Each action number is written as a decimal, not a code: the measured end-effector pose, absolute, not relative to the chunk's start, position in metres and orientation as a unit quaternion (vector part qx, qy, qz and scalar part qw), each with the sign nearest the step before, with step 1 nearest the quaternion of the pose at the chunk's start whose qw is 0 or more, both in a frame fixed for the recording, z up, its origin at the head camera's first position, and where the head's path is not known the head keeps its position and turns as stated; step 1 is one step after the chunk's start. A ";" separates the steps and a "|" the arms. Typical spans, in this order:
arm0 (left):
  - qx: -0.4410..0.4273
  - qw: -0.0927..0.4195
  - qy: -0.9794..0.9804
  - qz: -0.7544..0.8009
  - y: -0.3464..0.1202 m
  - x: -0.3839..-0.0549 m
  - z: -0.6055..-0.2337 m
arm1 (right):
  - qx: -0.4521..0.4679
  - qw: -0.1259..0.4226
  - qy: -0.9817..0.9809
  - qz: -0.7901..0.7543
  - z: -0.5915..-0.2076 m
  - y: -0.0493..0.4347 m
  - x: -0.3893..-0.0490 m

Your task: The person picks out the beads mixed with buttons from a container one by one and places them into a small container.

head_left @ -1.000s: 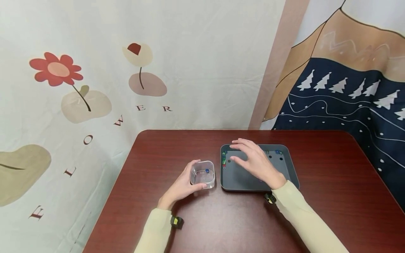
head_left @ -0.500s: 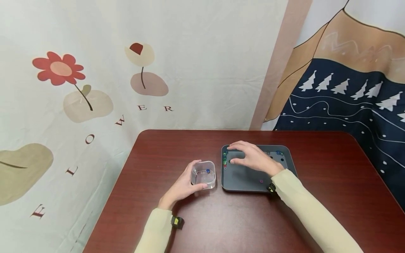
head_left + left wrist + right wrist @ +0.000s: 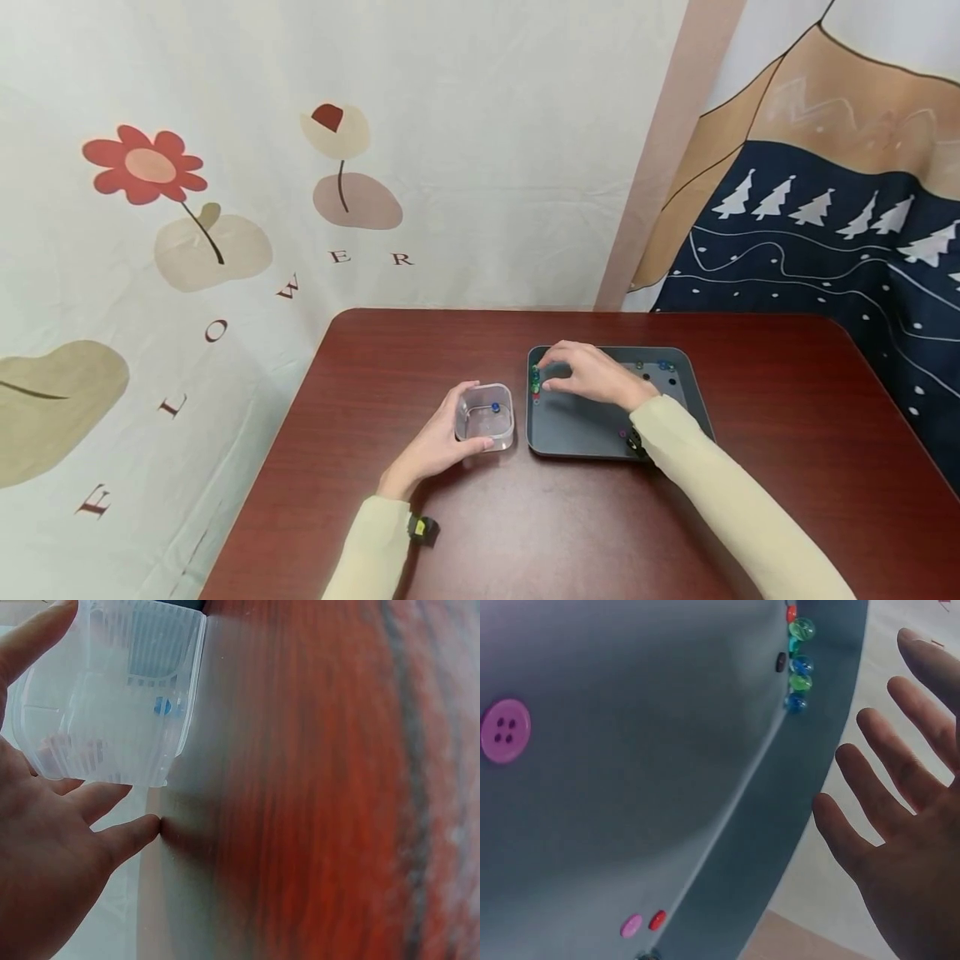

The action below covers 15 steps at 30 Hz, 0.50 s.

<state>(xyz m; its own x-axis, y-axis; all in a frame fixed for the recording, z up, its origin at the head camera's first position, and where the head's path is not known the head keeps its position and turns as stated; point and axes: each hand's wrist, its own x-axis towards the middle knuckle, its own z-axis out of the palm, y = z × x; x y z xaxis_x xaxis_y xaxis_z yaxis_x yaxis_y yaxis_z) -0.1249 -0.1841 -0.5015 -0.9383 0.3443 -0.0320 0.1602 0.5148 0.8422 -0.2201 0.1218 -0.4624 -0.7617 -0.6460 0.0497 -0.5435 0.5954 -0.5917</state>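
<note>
A clear plastic container (image 3: pixel 480 427) stands on the table, and my left hand (image 3: pixel 431 442) grips its left side, thumb at the front and fingers behind. Inside it sits a small blue marble (image 3: pixel 495 407). To the right lies a dark grey tray (image 3: pixel 577 433). My right hand (image 3: pixel 596 377) is over the tray's left part, thumb and fingers apart, fingertips near the row of green and blue marbles (image 3: pixel 801 666) along the tray's wall. Nothing shows between its fingers. A purple button (image 3: pixel 505 730) lies flat on the tray floor in the right wrist view.
More marbles (image 3: pixel 665 366) and dark buttons (image 3: pixel 672 382) lie in the tray's far right corner. A red button (image 3: pixel 657 920) and a pink button (image 3: pixel 631 925) are by its wall. The brown table (image 3: pixel 495 533) backs onto a printed curtain (image 3: pixel 480 150).
My right hand has lowered and come closer to the marbles at the tray's left side, its fingers bending more. The left hand stays on the container.
</note>
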 end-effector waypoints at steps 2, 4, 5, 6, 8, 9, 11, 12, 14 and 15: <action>0.147 0.098 0.865 0.470 -0.184 -0.125 -0.501 | -0.337 0.085 0.891 -0.292 -0.465 0.120 -0.221; 0.148 0.098 0.865 0.470 -0.184 -0.125 -0.501 | -0.337 0.084 0.894 -0.283 -0.468 0.119 -0.223; 0.147 0.098 0.865 0.469 -0.184 -0.125 -0.501 | -0.335 0.085 0.896 -0.279 -0.469 0.118 -0.223; 0.147 0.098 0.865 0.470 -0.184 -0.125 -0.501 | -0.334 0.085 0.898 -0.275 -0.471 0.117 -0.224; 0.146 0.099 0.864 0.471 -0.184 -0.124 -0.501 | -0.331 0.087 0.901 -0.267 -0.473 0.116 -0.224; 0.145 0.099 0.864 0.472 -0.185 -0.124 -0.501 | -0.331 0.087 0.902 -0.264 -0.474 0.115 -0.225; 0.144 0.099 0.865 0.471 -0.185 -0.124 -0.501 | -0.331 0.089 0.904 -0.256 -0.476 0.113 -0.225; 0.144 0.098 0.865 0.472 -0.185 -0.124 -0.501 | -0.332 0.090 0.904 -0.255 -0.477 0.112 -0.225; 0.143 0.098 0.865 0.471 -0.185 -0.124 -0.501 | -0.333 0.091 0.904 -0.252 -0.478 0.110 -0.224; 0.144 0.098 0.865 0.470 -0.184 -0.124 -0.501 | -0.334 0.091 0.904 -0.250 -0.479 0.109 -0.224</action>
